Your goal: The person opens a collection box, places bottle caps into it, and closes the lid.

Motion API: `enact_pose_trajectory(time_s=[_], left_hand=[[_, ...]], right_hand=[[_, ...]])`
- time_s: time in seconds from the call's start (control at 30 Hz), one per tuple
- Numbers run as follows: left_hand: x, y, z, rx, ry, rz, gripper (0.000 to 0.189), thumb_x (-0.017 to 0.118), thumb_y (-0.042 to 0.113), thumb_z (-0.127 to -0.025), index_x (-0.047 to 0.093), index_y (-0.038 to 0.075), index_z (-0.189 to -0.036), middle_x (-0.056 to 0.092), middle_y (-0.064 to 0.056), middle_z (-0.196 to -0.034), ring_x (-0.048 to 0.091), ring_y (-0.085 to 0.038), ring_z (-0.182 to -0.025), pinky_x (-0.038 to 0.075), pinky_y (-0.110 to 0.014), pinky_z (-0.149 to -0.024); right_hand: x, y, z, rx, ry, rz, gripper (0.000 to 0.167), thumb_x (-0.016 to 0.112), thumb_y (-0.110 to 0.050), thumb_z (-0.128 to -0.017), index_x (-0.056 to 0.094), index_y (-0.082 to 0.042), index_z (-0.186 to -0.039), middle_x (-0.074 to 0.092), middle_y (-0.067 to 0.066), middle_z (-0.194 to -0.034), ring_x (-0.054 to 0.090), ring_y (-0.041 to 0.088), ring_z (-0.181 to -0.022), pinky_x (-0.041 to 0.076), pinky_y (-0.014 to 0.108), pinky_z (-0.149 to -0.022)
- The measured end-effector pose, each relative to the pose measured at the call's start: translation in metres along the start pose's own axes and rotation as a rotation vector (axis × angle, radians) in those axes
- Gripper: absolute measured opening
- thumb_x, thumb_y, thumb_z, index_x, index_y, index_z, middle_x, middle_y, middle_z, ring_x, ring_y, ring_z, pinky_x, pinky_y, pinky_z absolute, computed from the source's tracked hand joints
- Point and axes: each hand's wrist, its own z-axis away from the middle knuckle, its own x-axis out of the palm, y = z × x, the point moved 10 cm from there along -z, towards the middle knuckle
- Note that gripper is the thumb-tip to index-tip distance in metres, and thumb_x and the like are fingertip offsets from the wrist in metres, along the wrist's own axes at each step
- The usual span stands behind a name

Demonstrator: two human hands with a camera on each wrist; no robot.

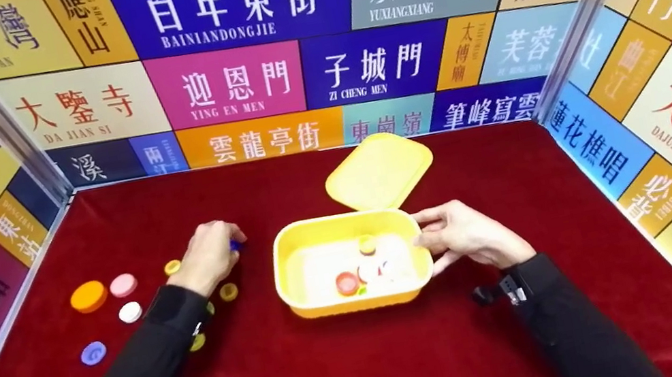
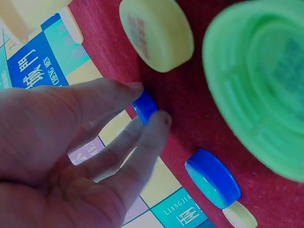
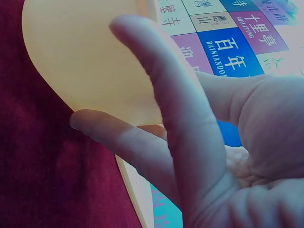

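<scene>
In the head view my left hand (image 1: 209, 255) is over the cloth, left of the yellow box. Its thumb and fingertips pinch a small blue bottle cap (image 2: 146, 107), partly hidden by the fingers. Close by in the left wrist view lie a yellow cap (image 2: 159, 35), a large green cap (image 2: 216, 71) and another blue cap (image 2: 213, 178). My right hand (image 1: 472, 237) grips the right end of the open yellow plastic box (image 1: 356, 305), fingers spread along its wall (image 3: 90, 57). Inside the box are a red-orange cap (image 1: 347, 282), a yellow cap (image 1: 367, 245) and several small pieces.
The box's yellow lid (image 1: 380, 170) lies flat behind it. Several caps are scattered at left, among them an orange cap (image 1: 87, 296), a pink cap (image 1: 123, 285), a white cap (image 1: 130, 312) and a violet-blue cap (image 1: 93, 353). Printed panels (image 1: 234, 2) enclose the red cloth.
</scene>
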Motion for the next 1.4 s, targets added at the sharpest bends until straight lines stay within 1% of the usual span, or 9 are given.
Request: enact_pose_trajectory(time_s=[0.2,0.37,0.47,0.53,0.67,0.77,0.93,1.13,1.4], left_hand=[[-0.005,0.004,0.003,0.024,0.015,0.003,0.023,0.077,-0.007,-0.096,0.085,-0.007,-0.117,0.084,-0.029,-0.121,0.078,-0.049,-0.118,0.065,-0.062,-0.109],[-0.016,0.02,0.007,0.058,0.056,0.017,0.02,0.078,-0.005,-0.1,0.084,-0.005,-0.119,0.084,-0.029,-0.121,0.077,-0.049,-0.118,0.064,-0.063,-0.111],[-0.022,0.037,0.008,0.06,0.074,0.045,0.022,0.079,-0.003,-0.101,0.085,-0.003,-0.122,0.081,-0.029,-0.122,0.076,-0.047,-0.116,0.064,-0.061,-0.111],[-0.024,0.052,0.009,0.086,0.099,0.071,0.023,0.08,-0.002,-0.1,0.086,-0.001,-0.122,0.081,-0.028,-0.12,0.076,-0.045,-0.112,0.067,-0.059,-0.107],[-0.021,0.088,0.015,0.196,0.151,0.109,0.022,0.081,-0.004,-0.097,0.086,-0.002,-0.119,0.08,-0.025,-0.112,0.078,-0.042,-0.102,0.07,-0.053,-0.095],[-0.012,0.112,0.022,0.283,0.156,0.12,0.021,0.08,-0.008,-0.095,0.085,-0.004,-0.115,0.078,-0.025,-0.108,0.077,-0.039,-0.096,0.071,-0.049,-0.088],[0.012,0.139,0.03,0.384,0.085,0.066,0.017,0.083,-0.008,-0.096,0.083,-0.005,-0.113,0.077,-0.023,-0.108,0.078,-0.034,-0.096,0.072,-0.047,-0.088],[0.027,0.149,0.035,0.392,0.03,0.001,0.02,0.088,-0.004,-0.097,0.082,-0.001,-0.116,0.076,-0.022,-0.119,0.075,-0.034,-0.098,0.07,-0.046,-0.089],[0.022,0.148,0.037,0.378,0.035,0.031,0.022,0.089,-0.003,-0.097,0.082,-0.001,-0.118,0.078,-0.02,-0.122,0.076,-0.033,-0.096,0.069,-0.045,-0.086]], right_hand=[[-0.002,0.003,0.0,-0.001,0.018,-0.019,0.061,0.073,0.001,-0.109,0.057,0.002,-0.168,0.08,0.028,-0.135,0.084,0.029,-0.105,0.075,0.046,-0.081],[-0.002,0.003,0.0,-0.008,0.02,-0.02,0.063,0.074,0.001,-0.106,0.059,0.0,-0.167,0.081,0.025,-0.127,0.083,0.026,-0.1,0.075,0.046,-0.081],[-0.003,0.003,0.0,-0.004,0.026,-0.019,0.063,0.075,0.0,-0.107,0.059,0.0,-0.167,0.081,0.027,-0.133,0.084,0.026,-0.101,0.075,0.046,-0.081],[-0.002,0.002,0.0,-0.007,0.024,-0.016,0.063,0.075,0.0,-0.106,0.06,0.0,-0.167,0.079,0.03,-0.137,0.084,0.027,-0.102,0.075,0.046,-0.081],[-0.003,0.001,0.0,-0.013,0.02,-0.013,0.062,0.073,0.001,-0.106,0.059,0.0,-0.167,0.077,0.033,-0.142,0.084,0.031,-0.106,0.075,0.047,-0.081],[-0.002,0.001,0.0,-0.012,0.017,-0.012,0.063,0.074,-0.001,-0.106,0.058,0.001,-0.167,0.076,0.033,-0.143,0.085,0.031,-0.107,0.075,0.046,-0.081],[-0.002,0.003,0.0,-0.009,0.022,-0.008,0.064,0.076,-0.002,-0.106,0.058,0.001,-0.168,0.076,0.034,-0.145,0.085,0.03,-0.106,0.075,0.045,-0.08],[-0.001,0.001,0.0,-0.011,0.027,0.006,0.065,0.075,-0.002,-0.106,0.057,0.001,-0.168,0.075,0.034,-0.146,0.085,0.029,-0.105,0.075,0.043,-0.078],[-0.001,0.002,0.001,-0.012,0.02,0.0,0.064,0.075,-0.001,-0.106,0.059,0.001,-0.167,0.074,0.034,-0.148,0.086,0.031,-0.107,0.074,0.044,-0.08]])
